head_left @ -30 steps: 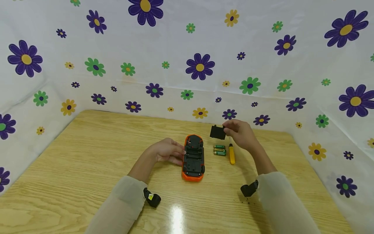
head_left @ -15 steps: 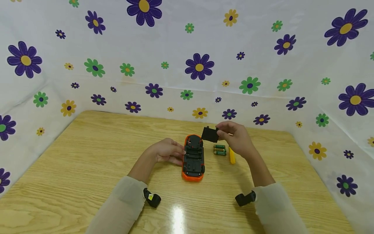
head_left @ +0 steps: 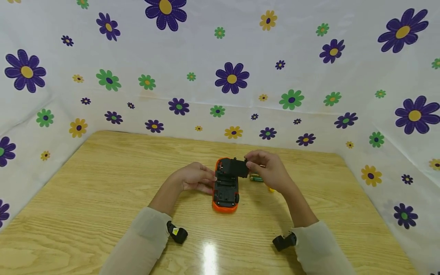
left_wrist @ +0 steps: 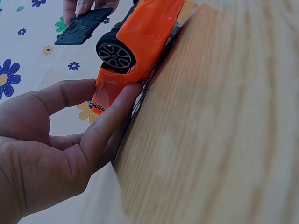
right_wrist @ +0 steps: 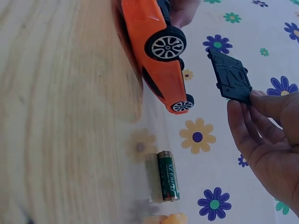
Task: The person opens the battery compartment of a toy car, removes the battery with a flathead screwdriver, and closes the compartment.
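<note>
An orange toy car (head_left: 225,209) lies upside down on the table, its black underside and bare battery compartment (head_left: 226,181) facing up. My left hand (head_left: 194,178) holds the car by its left side, fingers and thumb against the body. Between thumb and fingers, my right hand (head_left: 269,172) pinches a black battery cover (head_left: 238,168) by its right edge. The cover is above the car's far right part and hides some of the underside. In the right wrist view, the cover (right_wrist: 230,76) is tilted and apart from the car.
Green batteries (head_left: 256,178) lie right of the car, partly hidden by my right hand. A bit of a yellow handle (head_left: 271,189) shows beneath that hand. The wooden table (head_left: 130,168) meets a white flowered cloth (head_left: 192,88) at the back and sides.
My right hand has moved left and nearer with the battery cover, from beyond the batteries to above the car. It now covers most of the yellow-handled tool. The left hand stays on the car.
</note>
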Motion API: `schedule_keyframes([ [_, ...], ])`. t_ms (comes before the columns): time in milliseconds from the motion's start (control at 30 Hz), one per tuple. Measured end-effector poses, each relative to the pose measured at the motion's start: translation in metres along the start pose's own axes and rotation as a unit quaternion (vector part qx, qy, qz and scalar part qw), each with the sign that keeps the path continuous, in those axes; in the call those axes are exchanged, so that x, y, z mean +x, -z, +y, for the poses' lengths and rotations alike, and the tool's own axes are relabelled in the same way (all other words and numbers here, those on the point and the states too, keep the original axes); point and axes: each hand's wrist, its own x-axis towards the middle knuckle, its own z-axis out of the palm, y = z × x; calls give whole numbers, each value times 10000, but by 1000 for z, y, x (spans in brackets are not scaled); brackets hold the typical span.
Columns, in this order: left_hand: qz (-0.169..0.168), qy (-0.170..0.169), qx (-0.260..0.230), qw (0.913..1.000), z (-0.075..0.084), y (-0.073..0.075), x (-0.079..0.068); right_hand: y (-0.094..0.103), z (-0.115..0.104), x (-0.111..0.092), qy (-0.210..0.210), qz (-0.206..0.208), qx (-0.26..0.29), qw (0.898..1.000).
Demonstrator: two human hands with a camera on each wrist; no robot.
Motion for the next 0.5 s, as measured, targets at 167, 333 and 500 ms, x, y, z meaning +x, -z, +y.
schedule_keyframes([
  [167, 5, 12, -13, 10000, 0, 1, 0, -7, 1, -1, 18, -201, 24, 9998],
  [333, -19, 19, -24, 10000, -1, 1, 2, -13, 2, -3, -55, -285, -24, 9996],
  [500, -22, 16, -15, 10000, -2, 1, 3, -20, 5, -3, 80, -421, -38, 9991],
])
